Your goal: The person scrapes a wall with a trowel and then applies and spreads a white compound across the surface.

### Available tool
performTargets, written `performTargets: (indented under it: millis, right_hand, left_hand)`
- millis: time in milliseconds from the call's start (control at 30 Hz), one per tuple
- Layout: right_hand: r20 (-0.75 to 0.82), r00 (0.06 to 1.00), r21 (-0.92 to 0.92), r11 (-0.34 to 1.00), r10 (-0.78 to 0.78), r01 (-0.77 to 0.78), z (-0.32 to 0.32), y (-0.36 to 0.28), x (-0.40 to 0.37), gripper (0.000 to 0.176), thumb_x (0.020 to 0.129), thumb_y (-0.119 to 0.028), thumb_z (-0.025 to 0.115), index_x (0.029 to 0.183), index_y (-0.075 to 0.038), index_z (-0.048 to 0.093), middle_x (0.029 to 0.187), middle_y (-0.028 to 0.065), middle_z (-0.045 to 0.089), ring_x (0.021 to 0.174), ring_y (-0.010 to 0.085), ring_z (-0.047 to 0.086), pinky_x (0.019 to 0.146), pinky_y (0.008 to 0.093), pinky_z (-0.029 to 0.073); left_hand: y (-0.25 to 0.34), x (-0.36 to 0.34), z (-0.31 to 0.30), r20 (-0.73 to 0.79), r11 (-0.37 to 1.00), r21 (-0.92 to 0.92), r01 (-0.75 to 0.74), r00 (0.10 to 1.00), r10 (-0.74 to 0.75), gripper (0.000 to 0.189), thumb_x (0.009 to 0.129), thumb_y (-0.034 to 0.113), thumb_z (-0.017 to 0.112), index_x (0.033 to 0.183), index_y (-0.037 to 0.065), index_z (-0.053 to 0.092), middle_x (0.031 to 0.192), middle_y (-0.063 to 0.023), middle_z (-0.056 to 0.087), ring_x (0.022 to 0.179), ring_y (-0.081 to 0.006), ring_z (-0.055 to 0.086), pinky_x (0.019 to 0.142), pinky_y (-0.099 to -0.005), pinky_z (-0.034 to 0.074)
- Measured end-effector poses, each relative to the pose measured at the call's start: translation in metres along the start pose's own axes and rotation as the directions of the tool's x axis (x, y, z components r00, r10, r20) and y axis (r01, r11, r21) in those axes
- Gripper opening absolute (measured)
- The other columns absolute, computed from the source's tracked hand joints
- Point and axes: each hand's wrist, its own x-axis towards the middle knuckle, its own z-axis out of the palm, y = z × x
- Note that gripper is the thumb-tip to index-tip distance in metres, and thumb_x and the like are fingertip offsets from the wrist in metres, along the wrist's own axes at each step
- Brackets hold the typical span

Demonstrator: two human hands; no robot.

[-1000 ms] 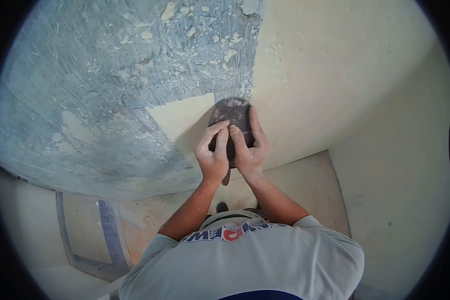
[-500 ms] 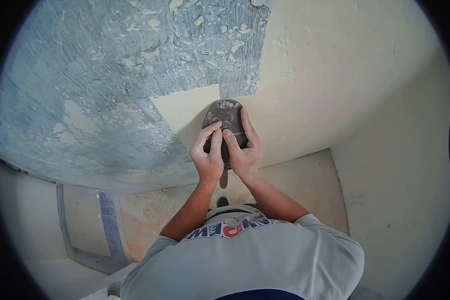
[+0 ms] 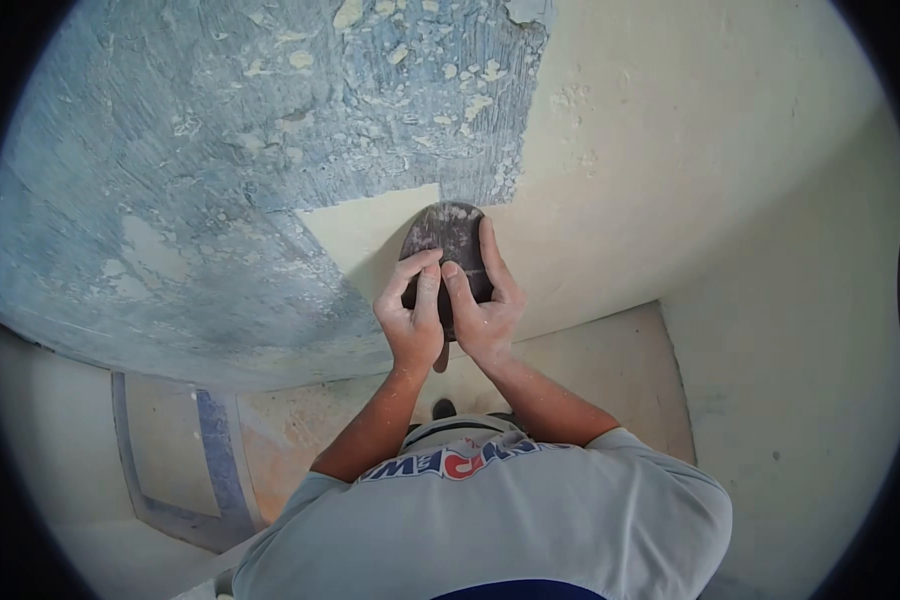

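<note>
A dark, dusty, flat hand tool [image 3: 450, 228] with a rounded top lies against the wall, its narrow brown tail pointing down toward my body. My left hand [image 3: 410, 300] grips its left side, fingers curled and thumb on the face. On the other side, my right hand [image 3: 487, 305] clasps it with the thumb on the face and a finger stretched along the edge. White dust coats both hands. Behind the tool is the cream wall coat [image 3: 365, 228], beside a rough blue-grey patch [image 3: 330, 130]. The tool's underside is hidden.
A smooth cream wall [image 3: 660, 130] extends to the right and meets a side wall [image 3: 780, 400]. Below is a dusty floor [image 3: 610, 370], with a dark shoe [image 3: 444, 408] on it. A blue-edged panel [image 3: 170, 440] stands at lower left.
The tool and both hands have shifted very slightly left in view, still against the wall. The grip is unchanged, and the view itself has moved a little.
</note>
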Motion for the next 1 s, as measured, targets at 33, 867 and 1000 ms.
performTargets:
  millis: [33, 867, 1000]
  right_hand:
    - [0.001, 1.000, 0.003, 1.000, -0.004, 0.004, 0.000, 0.004, -0.001, 0.058, 0.085, -0.006, 0.066, 0.139, 0.003, 0.045, 0.109, 0.0205, 0.068, 0.086, 0.0144, 0.065, 0.074, 0.0277, 0.052]
    - [-0.046, 0.992, -0.025, 0.993, -0.119, 0.118, 0.006, 0.016, -0.003, 0.057, 0.084, -0.005, 0.067, 0.137, 0.004, 0.047, 0.109, 0.0208, 0.068, 0.086, 0.0148, 0.066, 0.073, 0.0279, 0.053]
    - [0.000, 1.000, 0.021, 1.000, 0.013, -0.013, 0.007, -0.017, 0.019, 0.058, 0.084, -0.007, 0.067, 0.137, 0.004, 0.047, 0.112, 0.0230, 0.067, 0.091, 0.0171, 0.068, 0.074, 0.0283, 0.052]
  left_hand:
    - [-0.003, -0.001, 0.000, -0.001, 1.000, 0.000, -0.004, 1.000, 0.004, 0.017, 0.093, 0.008, 0.059, 0.103, -0.003, 0.066, 0.101, -0.0087, 0.068, 0.095, -0.0159, 0.060, 0.088, -0.0296, 0.046]
    - [-0.006, 0.002, -0.002, -0.025, 1.000, 0.019, -0.020, 0.999, 0.020, 0.016, 0.092, 0.007, 0.059, 0.100, -0.003, 0.068, 0.098, -0.0107, 0.070, 0.094, -0.0180, 0.064, 0.088, -0.0312, 0.048]
    - [0.016, 0.016, 0.002, -0.028, 0.998, 0.026, -0.051, 0.998, 0.052, 0.016, 0.092, 0.008, 0.059, 0.100, -0.003, 0.068, 0.098, -0.0113, 0.070, 0.095, -0.0184, 0.064, 0.088, -0.0309, 0.048]
